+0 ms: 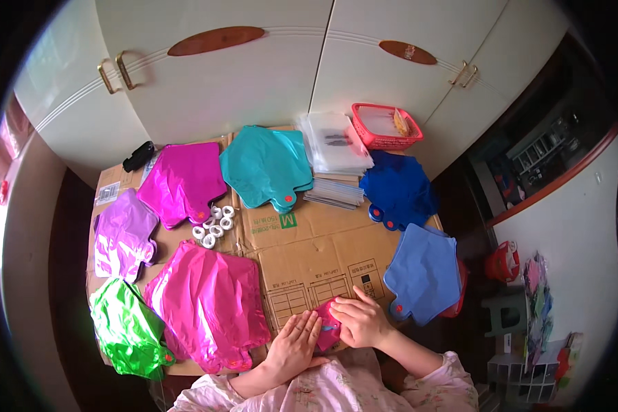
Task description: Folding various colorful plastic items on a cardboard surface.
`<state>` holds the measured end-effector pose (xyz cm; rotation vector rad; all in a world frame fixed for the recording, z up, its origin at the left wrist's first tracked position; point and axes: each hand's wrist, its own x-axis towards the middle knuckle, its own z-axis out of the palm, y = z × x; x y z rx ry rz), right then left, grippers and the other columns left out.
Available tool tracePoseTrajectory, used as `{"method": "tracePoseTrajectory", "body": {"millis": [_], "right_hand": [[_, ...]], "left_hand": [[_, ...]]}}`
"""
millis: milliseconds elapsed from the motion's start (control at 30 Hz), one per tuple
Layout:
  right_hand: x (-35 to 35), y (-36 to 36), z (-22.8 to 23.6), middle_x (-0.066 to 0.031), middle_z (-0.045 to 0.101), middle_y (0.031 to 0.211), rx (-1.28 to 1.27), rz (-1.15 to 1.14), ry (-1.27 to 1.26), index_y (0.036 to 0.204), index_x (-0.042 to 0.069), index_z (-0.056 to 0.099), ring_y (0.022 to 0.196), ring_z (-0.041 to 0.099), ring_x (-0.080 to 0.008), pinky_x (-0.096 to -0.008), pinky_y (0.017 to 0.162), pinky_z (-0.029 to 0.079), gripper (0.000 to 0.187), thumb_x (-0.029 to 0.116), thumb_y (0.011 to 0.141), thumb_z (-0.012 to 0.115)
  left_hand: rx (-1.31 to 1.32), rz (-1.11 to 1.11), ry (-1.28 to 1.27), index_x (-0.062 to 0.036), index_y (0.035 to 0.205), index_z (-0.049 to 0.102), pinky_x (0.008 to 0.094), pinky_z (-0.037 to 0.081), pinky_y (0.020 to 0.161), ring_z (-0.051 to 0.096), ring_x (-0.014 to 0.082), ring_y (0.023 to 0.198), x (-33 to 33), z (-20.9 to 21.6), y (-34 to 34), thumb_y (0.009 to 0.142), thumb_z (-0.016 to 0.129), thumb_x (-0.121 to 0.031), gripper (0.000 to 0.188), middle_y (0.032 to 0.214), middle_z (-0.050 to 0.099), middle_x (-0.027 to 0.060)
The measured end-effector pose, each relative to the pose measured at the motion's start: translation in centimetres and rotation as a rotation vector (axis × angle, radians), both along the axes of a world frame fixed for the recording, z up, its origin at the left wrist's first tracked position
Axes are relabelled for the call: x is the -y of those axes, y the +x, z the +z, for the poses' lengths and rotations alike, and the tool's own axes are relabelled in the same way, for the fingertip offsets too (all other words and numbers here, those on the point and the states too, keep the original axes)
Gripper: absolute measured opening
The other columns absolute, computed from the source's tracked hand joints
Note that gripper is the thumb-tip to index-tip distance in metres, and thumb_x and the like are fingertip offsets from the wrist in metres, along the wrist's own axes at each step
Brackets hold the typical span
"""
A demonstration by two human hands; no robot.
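On the cardboard at the near edge lies a small folded pink foil balloon (327, 331), with a light blue bit showing on it. My left hand (295, 342) rests flat along its left side, fingers stretched and close together. From the right, my right hand (359, 320) presses its fingertips onto the foil's top, one finger raised apart. Nearest on the left is a stack of flat pink foil balloons (209, 299). To the right lie flat light blue foil balloons (424, 271). What is beneath my palms is hidden.
Around the cardboard (295, 247) lie green (125, 326), lilac (122, 233), magenta (182, 180), teal (264, 165) and dark blue foil balloons (399, 189). White rings (213, 226), clear plastic bags (333, 145), a stack of cards (334, 193) and a red basket (386, 141) stand farther back.
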<state>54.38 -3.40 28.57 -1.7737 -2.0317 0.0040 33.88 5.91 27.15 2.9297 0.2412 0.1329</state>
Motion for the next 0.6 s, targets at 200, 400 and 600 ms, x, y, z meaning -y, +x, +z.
{"method": "tracePoseTrajectory", "body": {"millis": [200,400,600], "right_hand": [[-1.0,-1.9,-2.3,-0.0121,0.059,0.113,0.152,0.016,-0.037,0.102,-0.001,0.060,0.107,0.058,-0.0242,-0.0389,0.101,0.042,0.026,0.017,0.083,0.057],[-1.1,-1.7,-3.6,-0.0139,0.056,0.122,-0.036,0.101,0.027,0.117,-0.002,0.058,0.118,0.053,-0.0257,-0.0360,0.102,0.042,0.036,0.013,0.085,0.052],[-1.1,-1.5,-3.4,-0.0112,0.058,0.124,-0.071,0.148,0.008,0.119,0.003,0.060,0.118,0.053,-0.0259,-0.0370,0.101,0.043,0.037,0.013,0.085,0.052]], "left_hand": [[-0.074,0.044,0.024,0.0042,0.136,0.042,0.0478,0.023,0.112,0.038,0.0271,0.135,0.4,0.9,0.3,0.082,0.045,-0.064,0.087,0.141,0.044,0.0172],[0.050,0.267,-0.009,-0.0045,0.127,0.054,0.0439,0.032,0.106,0.046,0.0240,0.127,2.7,0.6,-0.7,0.082,0.062,-0.045,0.061,0.134,0.051,0.0117],[0.158,0.366,0.033,-0.0155,0.114,0.063,0.0378,0.041,0.087,0.053,0.0206,0.115,6.1,-1.1,-0.6,0.077,0.069,-0.038,0.044,0.123,0.056,0.0061]]}}
